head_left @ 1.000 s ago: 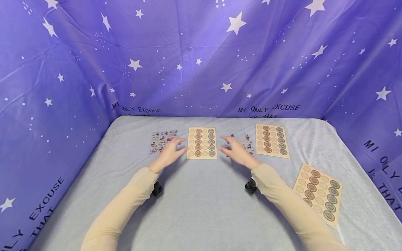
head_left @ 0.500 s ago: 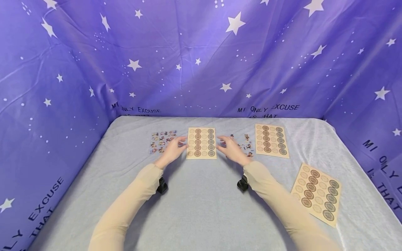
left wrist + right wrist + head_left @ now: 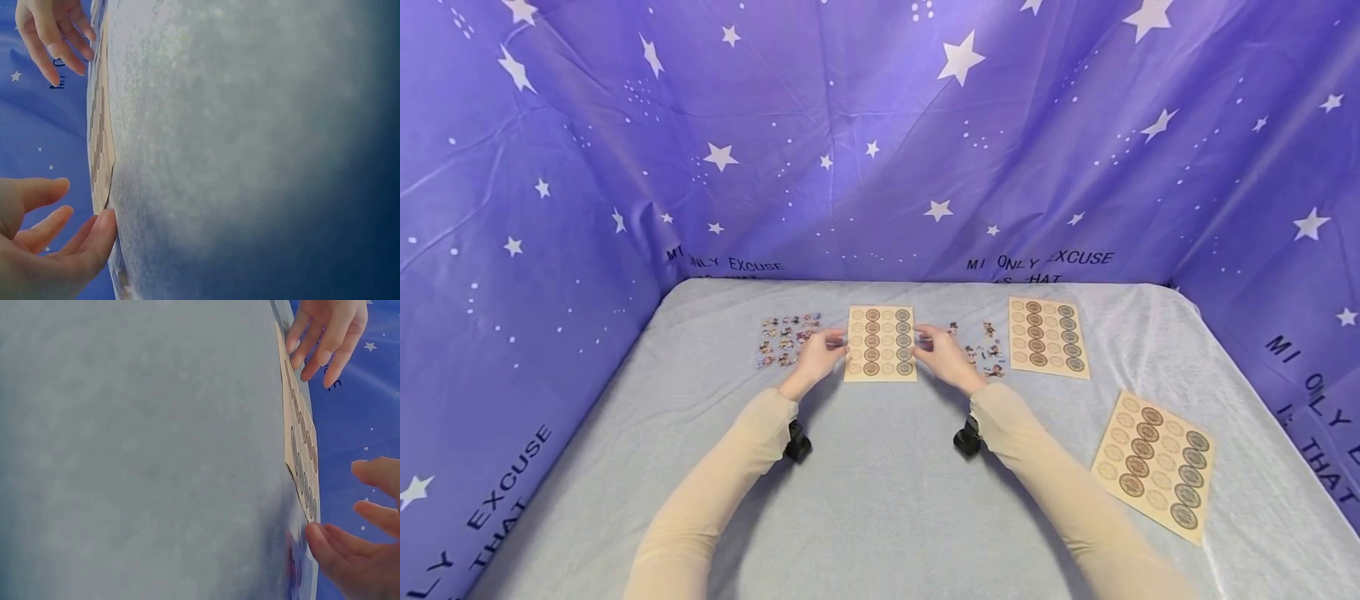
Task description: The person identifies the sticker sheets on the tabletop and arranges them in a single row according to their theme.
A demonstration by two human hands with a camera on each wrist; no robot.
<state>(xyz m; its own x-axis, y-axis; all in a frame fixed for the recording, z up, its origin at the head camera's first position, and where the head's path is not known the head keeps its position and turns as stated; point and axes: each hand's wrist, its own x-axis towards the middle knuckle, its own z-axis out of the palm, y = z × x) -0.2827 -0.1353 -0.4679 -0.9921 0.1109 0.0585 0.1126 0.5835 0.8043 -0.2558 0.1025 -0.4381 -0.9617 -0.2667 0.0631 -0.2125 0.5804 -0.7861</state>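
Observation:
A cream sheet (image 3: 881, 343) printed with columns of brown and grey round emblems lies flat at the table's middle. My left hand (image 3: 822, 357) is at its left edge; in the left wrist view a fingertip of this left hand (image 3: 56, 250) meets the sheet's border, the other digits spread apart. On the opposite side, my right hand (image 3: 946, 360) reaches the right edge. The right wrist view has the right hand (image 3: 359, 547) with one digit at the sheet's corner and the others held away. Neither hand is curled round the sheet.
Small colourful cartoon stickers (image 3: 786, 340) lie left of the left hand, partly covered by it. More stickers (image 3: 992, 352) lie beyond the right hand. Two similar emblem sheets rest at right, one farther back (image 3: 1048, 337) and one tilted nearer (image 3: 1152, 467). A starry purple curtain (image 3: 880, 150) encloses the table.
Both hands have moved inward, from apart to the middle sheet's two side edges. The sheet has hardly shifted, and the other sheets and stickers have stayed in place.

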